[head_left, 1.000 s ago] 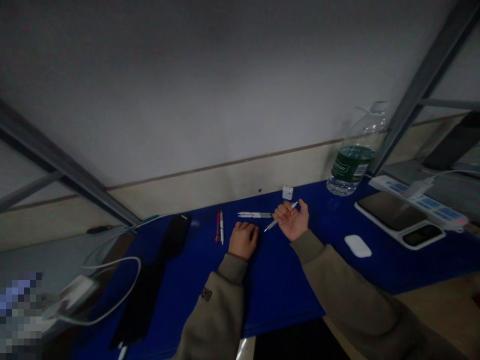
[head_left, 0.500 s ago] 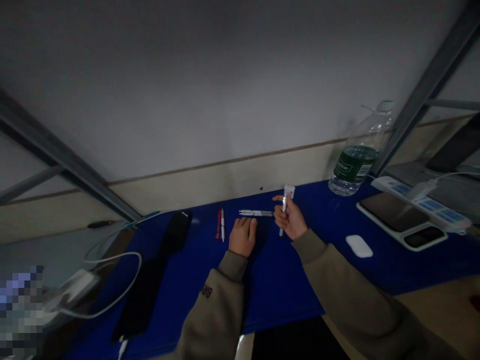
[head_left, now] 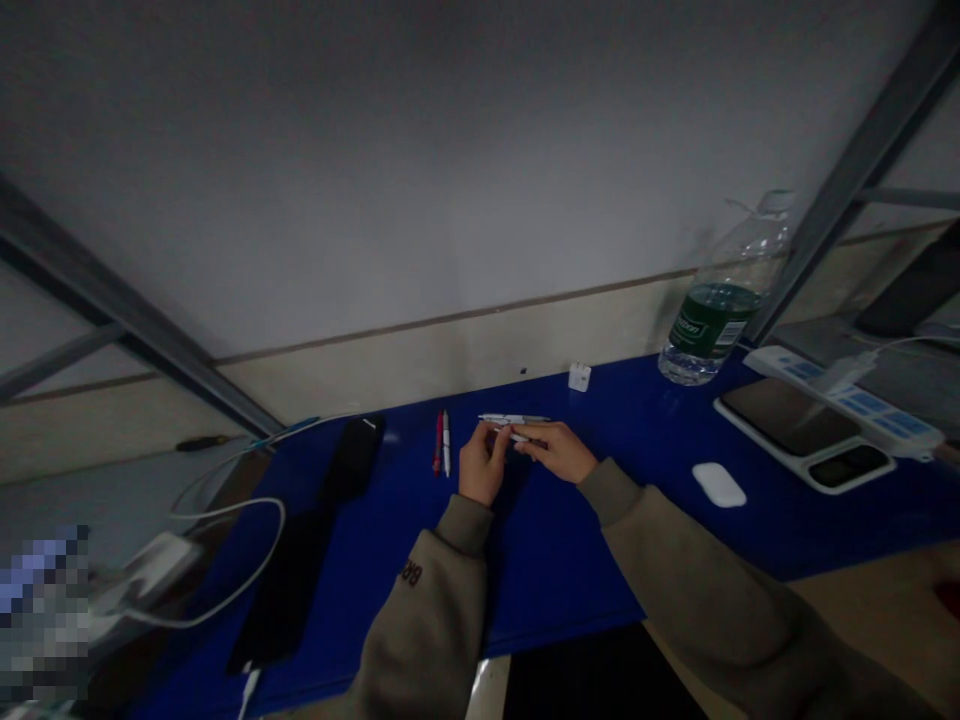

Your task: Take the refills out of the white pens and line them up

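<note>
The left hand (head_left: 480,465) and right hand (head_left: 553,450) both close narrowly on a white pen (head_left: 519,435), fingertips meeting along it just above the blue counter (head_left: 562,560). Touching behind that pen lies a metal-clipped pen (head_left: 514,419); left of it lie a red pen (head_left: 437,443) and a white-barrelled pen (head_left: 447,443). The left sleeve (head_left: 427,620) carries lettering beginning "BR".

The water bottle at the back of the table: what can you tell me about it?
The water bottle is clear plastic, partly filled, with water low down and empty plastic above. A dark green label with white lettering wraps its middle. A thin loop shows near the top; the cap is hard to make out. It stands on the blue table close to the wall, and no hand touches it.
</note>
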Motion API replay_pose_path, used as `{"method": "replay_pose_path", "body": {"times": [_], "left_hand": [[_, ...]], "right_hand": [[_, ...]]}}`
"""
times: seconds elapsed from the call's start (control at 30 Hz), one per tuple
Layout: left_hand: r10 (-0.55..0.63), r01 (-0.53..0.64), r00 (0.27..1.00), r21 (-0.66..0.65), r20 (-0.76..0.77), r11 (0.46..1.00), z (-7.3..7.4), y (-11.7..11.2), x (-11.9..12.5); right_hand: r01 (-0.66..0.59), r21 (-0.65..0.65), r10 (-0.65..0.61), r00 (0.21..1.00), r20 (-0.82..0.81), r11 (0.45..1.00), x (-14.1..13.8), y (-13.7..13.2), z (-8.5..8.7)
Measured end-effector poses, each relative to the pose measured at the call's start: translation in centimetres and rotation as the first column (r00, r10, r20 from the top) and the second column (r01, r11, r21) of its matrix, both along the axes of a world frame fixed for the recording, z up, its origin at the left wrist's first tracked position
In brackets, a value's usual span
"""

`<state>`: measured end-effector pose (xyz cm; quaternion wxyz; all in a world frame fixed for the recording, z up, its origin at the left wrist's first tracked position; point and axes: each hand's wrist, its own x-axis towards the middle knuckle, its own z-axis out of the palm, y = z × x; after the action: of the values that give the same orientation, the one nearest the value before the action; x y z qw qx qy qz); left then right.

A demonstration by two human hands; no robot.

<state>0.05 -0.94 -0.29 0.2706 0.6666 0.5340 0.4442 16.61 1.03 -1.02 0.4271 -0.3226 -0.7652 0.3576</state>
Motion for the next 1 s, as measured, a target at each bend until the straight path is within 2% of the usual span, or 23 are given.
{"method": "replay_pose_path", "body": {"times": [0.1,0.2,0.27,0.37,0.47,0.53,0.6,0.73,0.9,1.0], "left_hand": [[0.030,-0.029,0.996,-0.019,0.087,0.999,-0.3,0.6,-0.5],[0.085,-0.082,0.984,-0.024,0.158,0.996,-0.3,1.2,-1.2],[0.094,-0.092,0.982,-0.022,0.163,0.996,-0.2,1.5,-1.6],[-0.002,0.006,0.989,-0.031,0.150,0.999,-0.2,1.4,-1.6],[-0.133,0.134,0.991,-0.023,0.008,0.991,-0.4,0.8,-1.1],[-0.211,0.214,0.959,-0.007,-0.190,0.977,-0.6,0.4,-0.8],[-0.221,0.241,0.916,0.021,-0.336,0.970,-0.8,0.2,-0.7],[-0.054,0.117,0.873,0.101,-0.485,0.988,-1.0,0.0,-0.8],[0.080,-0.010,0.819,0.126,-0.568,0.992,-0.7,0.5,-1.6],[0.200,-0.187,0.746,0.089,-0.635,0.978,-0.3,1.1,-2.9]], "right_hand": [[0.112,-0.101,-0.113,0.994,-0.009,0.989,0.2,0.5,-0.8],[0.208,-0.234,-0.237,0.966,-0.104,0.950,0.9,1.2,-1.0],[0.206,-0.329,-0.284,0.936,-0.209,0.921,1.4,1.6,-0.9],[0.152,-0.434,-0.346,0.841,-0.415,0.888,1.7,1.8,-0.6],[0.113,-0.463,-0.377,0.759,-0.531,0.879,1.5,1.7,-0.5],[0.107,-0.451,-0.356,0.780,-0.515,0.886,1.1,1.5,-0.6],[0.100,-0.435,-0.318,0.826,-0.465,0.895,0.6,1.3,-0.9],[0.059,-0.466,-0.283,0.859,-0.427,0.883,-0.4,1.0,-1.1],[0.020,-0.481,-0.250,0.873,-0.418,0.876,-0.9,0.9,-0.6],[0.046,-0.487,-0.257,0.890,-0.376,0.872,-0.9,1.0,-0.5]]}}
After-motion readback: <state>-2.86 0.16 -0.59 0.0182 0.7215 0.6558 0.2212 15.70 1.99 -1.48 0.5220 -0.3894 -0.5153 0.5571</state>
